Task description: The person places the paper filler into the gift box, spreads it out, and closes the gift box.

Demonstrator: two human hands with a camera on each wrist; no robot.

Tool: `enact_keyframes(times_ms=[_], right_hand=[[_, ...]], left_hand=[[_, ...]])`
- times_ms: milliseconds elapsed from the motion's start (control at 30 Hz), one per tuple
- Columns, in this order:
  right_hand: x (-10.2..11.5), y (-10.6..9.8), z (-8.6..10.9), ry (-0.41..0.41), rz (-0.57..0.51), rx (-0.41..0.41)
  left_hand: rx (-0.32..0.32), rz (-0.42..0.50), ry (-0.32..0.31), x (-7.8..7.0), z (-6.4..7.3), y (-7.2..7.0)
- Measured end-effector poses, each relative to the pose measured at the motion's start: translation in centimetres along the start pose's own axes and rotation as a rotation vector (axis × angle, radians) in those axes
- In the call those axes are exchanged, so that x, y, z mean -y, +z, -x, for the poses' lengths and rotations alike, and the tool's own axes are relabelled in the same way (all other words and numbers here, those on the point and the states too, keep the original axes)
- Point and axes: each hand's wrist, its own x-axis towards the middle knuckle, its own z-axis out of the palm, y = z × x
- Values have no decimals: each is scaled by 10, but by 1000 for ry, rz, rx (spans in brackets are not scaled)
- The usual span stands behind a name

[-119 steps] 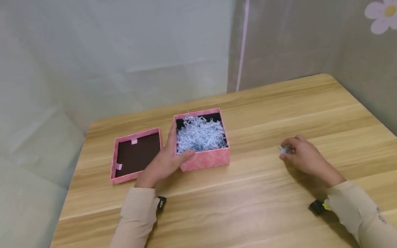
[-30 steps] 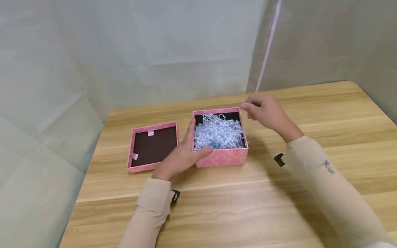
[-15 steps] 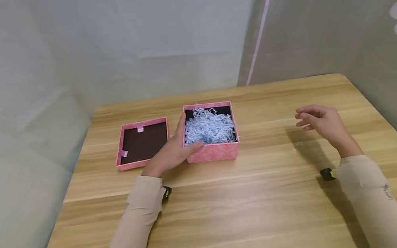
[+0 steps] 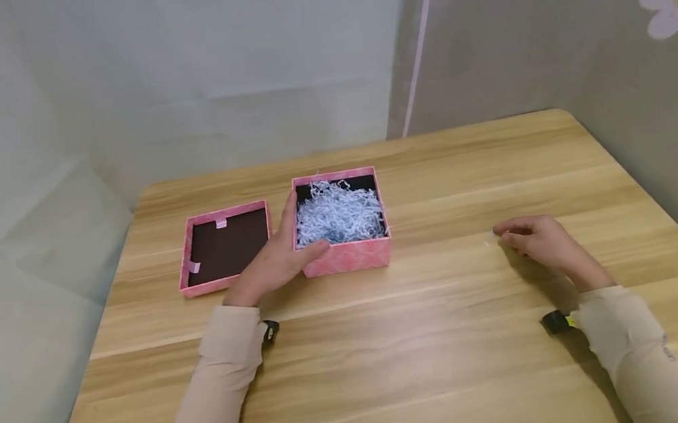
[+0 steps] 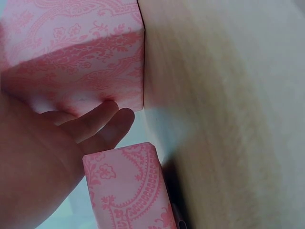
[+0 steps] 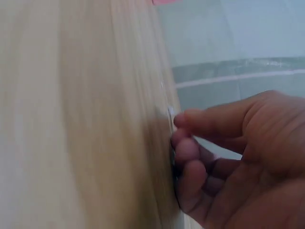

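A pink patterned gift box [image 4: 346, 257] stands uncovered on the table, heaped with pale blue shredded paper [image 4: 339, 215]. My left hand [image 4: 273, 259] holds its near left corner: fingers lie along the left wall and the thumb crosses the front rim. In the left wrist view, fingertips [image 5: 110, 106] press against the box's patterned side. Over on the right, my right hand [image 4: 540, 240] has its bent fingers and thumb down at the tabletop, right at a tiny white paper shred [image 4: 487, 243]. I cannot tell whether the fingertips pinch a shred.
Left of the box lies its pink lid [image 4: 224, 248], inside up, with a dark lining and two small ribbon tabs. The wooden table [image 4: 390, 356] has its far edge close to pale hanging cloth [image 4: 210, 81]. A black wrist device [image 4: 555, 322] sits under the right cuff.
Over four seconds, the right hand carried a tuft of shredded paper to the box, then came back right. It has now lowered to tiny shreds on the table. The left hand stayed on the box.
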Motion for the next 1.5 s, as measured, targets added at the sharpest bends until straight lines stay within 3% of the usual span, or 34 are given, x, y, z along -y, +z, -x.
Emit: enact_keyframes(times_ms=[267,433,633,900,1100,1500], right_hand=[[6,11,1,-138,170,-69],[8,17,5,-176,229,-94],[11,22,7,-179,237,-105],[13,22,9,-92,180,-184],[13,22,10,-89,159,-150],[16,27,9,-98,189,-167]], left_hand=[[9,5,2,0,0,1],[8,4,19,0,-1,1],[11,-9,14,0,-2,-1],[24,-10,16,0,-2,-1],[23,-10,14,0,-3,-1],[16,-8,15,-2,-2,-2]])
